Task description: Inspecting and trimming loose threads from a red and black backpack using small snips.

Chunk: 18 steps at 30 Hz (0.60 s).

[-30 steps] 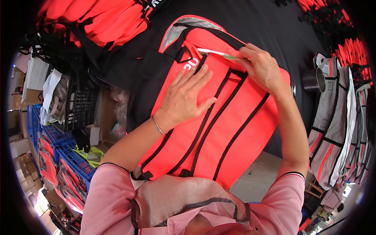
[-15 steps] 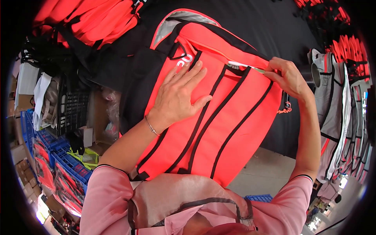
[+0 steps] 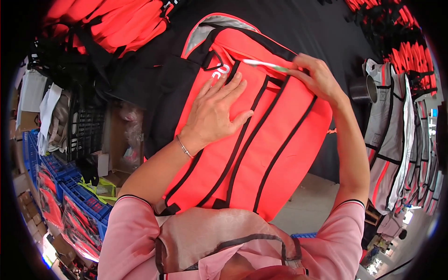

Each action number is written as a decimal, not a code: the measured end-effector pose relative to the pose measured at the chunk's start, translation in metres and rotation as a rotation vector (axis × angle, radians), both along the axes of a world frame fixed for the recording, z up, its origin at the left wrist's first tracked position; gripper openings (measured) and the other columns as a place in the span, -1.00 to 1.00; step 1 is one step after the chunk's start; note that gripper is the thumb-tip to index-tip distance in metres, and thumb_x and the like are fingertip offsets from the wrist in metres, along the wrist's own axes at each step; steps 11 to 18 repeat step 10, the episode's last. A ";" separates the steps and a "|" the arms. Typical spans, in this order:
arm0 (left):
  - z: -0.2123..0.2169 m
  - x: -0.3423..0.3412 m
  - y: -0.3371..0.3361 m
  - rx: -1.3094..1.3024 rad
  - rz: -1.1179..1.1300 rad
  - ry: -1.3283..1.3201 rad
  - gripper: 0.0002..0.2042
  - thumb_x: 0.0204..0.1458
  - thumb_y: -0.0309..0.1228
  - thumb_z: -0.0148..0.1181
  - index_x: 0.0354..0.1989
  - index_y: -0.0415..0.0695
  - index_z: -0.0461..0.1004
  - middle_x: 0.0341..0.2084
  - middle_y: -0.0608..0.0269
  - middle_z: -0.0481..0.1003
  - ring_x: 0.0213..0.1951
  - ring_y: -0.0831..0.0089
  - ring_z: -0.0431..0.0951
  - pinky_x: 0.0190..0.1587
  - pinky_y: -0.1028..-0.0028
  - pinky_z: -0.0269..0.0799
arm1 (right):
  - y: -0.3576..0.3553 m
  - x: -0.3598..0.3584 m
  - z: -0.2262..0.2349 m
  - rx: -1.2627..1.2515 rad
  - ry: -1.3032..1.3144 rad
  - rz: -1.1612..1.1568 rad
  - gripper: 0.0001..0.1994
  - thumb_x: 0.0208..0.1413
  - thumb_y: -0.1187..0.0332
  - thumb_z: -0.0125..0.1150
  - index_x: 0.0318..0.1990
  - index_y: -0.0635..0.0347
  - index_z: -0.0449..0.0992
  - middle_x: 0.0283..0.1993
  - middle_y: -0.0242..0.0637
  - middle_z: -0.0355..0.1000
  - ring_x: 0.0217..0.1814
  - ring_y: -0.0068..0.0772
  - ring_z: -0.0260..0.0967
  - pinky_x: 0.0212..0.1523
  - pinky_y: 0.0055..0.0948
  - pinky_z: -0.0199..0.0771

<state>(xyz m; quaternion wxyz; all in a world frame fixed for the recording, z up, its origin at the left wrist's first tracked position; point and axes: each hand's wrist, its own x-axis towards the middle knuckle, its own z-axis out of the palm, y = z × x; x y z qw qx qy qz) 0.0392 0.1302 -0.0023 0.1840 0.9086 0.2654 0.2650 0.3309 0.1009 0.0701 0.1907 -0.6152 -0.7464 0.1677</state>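
Observation:
A bright coral-red bag (image 3: 308,140) with black piping and black straps lies slanted across the dark work surface, its grey-lined flap (image 3: 200,33) folded open at the top. My left hand (image 3: 214,112) rests flat on the red front, fingers spread, partly over a white printed mark. Near the bag's upper right edge, my right hand (image 3: 317,77) pinches a slim white stick-like tool (image 3: 261,63) with a greenish part by the fingers. The tool points left along the seam below the top panel; its exact kind is unclear.
Red and black bags (image 3: 112,23) are heaped at the far left. A dark metal cylinder (image 3: 364,88) stands right of the bag, beside hanging grey panels (image 3: 385,140). Blue crates (image 3: 84,193) hold wrapped red goods at the left. A black cloth (image 3: 322,28) covers the work surface.
My right hand has moved left along the bag's top seam, carrying the white tool with it, and more of the tool shows. My left hand stays in place.

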 end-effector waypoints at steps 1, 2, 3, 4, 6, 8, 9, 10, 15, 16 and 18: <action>-0.001 -0.001 0.000 0.001 0.005 -0.006 -0.41 0.06 -0.06 0.25 0.18 -0.22 0.43 0.24 0.01 0.36 0.25 -0.01 0.35 0.34 0.13 0.14 | 0.005 -0.004 0.000 0.003 0.002 0.003 -0.83 0.12 0.44 0.27 -0.36 0.38 0.44 -0.44 -0.22 0.31 -0.45 -0.37 0.22 -0.37 -0.40 0.27; -0.001 -0.001 0.001 0.003 0.009 -0.013 -0.42 0.06 -0.06 0.25 0.16 -0.22 0.44 0.22 0.01 0.38 0.24 -0.01 0.36 0.33 0.13 0.15 | 0.009 -0.007 0.001 0.010 -0.020 0.007 -0.82 0.12 0.42 0.27 -0.36 0.37 0.45 -0.43 -0.21 0.32 -0.45 -0.32 0.23 -0.37 -0.38 0.27; -0.002 -0.002 0.001 0.005 0.010 -0.013 -0.42 0.06 -0.06 0.25 0.16 -0.22 0.44 0.22 0.01 0.38 0.24 -0.01 0.36 0.33 0.13 0.15 | 0.011 -0.009 0.004 0.016 -0.042 0.011 -0.82 0.12 0.40 0.27 -0.35 0.36 0.45 -0.43 -0.20 0.33 -0.44 -0.28 0.24 -0.36 -0.36 0.27; -0.003 -0.004 0.001 -0.014 0.010 -0.034 -0.43 0.06 -0.06 0.26 0.15 -0.22 0.45 0.21 0.00 0.40 0.24 -0.01 0.37 0.33 0.13 0.15 | 0.008 -0.007 0.008 0.016 -0.042 0.015 -0.82 0.12 0.40 0.27 -0.35 0.36 0.45 -0.43 -0.20 0.33 -0.44 -0.28 0.24 -0.36 -0.36 0.27; -0.003 -0.007 0.001 -0.029 0.027 -0.055 -0.44 0.05 -0.07 0.26 0.14 -0.22 0.46 0.19 0.00 0.41 0.23 -0.01 0.38 0.33 0.13 0.15 | -0.004 0.012 0.021 -0.198 -0.174 -0.002 -0.82 0.10 0.39 0.28 -0.35 0.35 0.48 -0.43 -0.21 0.32 -0.43 -0.33 0.25 -0.37 -0.37 0.26; -0.001 -0.004 -0.002 -0.001 0.035 -0.051 -0.43 0.02 -0.07 0.31 0.14 -0.18 0.47 0.18 0.02 0.43 0.21 0.00 0.40 0.33 0.14 0.15 | -0.010 0.013 0.026 -0.240 -0.123 -0.048 -0.82 0.10 0.37 0.30 -0.34 0.34 0.50 -0.44 -0.22 0.33 -0.43 -0.39 0.26 -0.37 -0.39 0.25; 0.000 -0.004 -0.003 -0.013 0.042 -0.042 -0.42 0.02 -0.07 0.31 0.15 -0.18 0.47 0.18 0.02 0.43 0.22 0.00 0.40 0.34 0.14 0.15 | -0.005 0.008 0.023 -0.206 -0.095 -0.035 -0.82 0.10 0.37 0.30 -0.34 0.33 0.51 -0.43 -0.24 0.33 -0.43 -0.41 0.24 -0.37 -0.40 0.25; -0.001 -0.004 -0.001 -0.021 0.040 -0.035 -0.42 0.02 -0.07 0.31 0.16 -0.18 0.47 0.18 0.02 0.42 0.22 0.00 0.39 0.34 0.13 0.14 | 0.008 -0.009 0.022 -0.168 -0.069 -0.031 -0.83 0.11 0.37 0.30 -0.33 0.33 0.53 -0.42 -0.26 0.34 -0.44 -0.42 0.23 -0.38 -0.40 0.25; -0.001 -0.004 -0.001 -0.021 0.040 -0.035 -0.42 0.02 -0.07 0.31 0.16 -0.18 0.47 0.18 0.02 0.42 0.22 0.00 0.39 0.34 0.13 0.14 | 0.008 -0.009 0.022 -0.168 -0.069 -0.031 -0.83 0.11 0.37 0.30 -0.33 0.33 0.53 -0.42 -0.26 0.34 -0.44 -0.42 0.23 -0.38 -0.40 0.25; -0.001 -0.004 -0.001 -0.021 0.040 -0.035 -0.42 0.02 -0.07 0.31 0.16 -0.18 0.47 0.18 0.02 0.42 0.22 0.00 0.39 0.34 0.13 0.14 | 0.008 -0.009 0.022 -0.168 -0.069 -0.031 -0.83 0.11 0.37 0.30 -0.33 0.33 0.53 -0.42 -0.26 0.34 -0.44 -0.42 0.23 -0.38 -0.40 0.25; -0.001 -0.004 -0.001 -0.021 0.040 -0.035 -0.42 0.02 -0.07 0.31 0.16 -0.18 0.47 0.18 0.02 0.42 0.22 0.00 0.39 0.34 0.13 0.14 | 0.008 -0.009 0.022 -0.168 -0.069 -0.031 -0.83 0.11 0.37 0.30 -0.33 0.33 0.53 -0.42 -0.26 0.34 -0.44 -0.42 0.23 -0.38 -0.40 0.25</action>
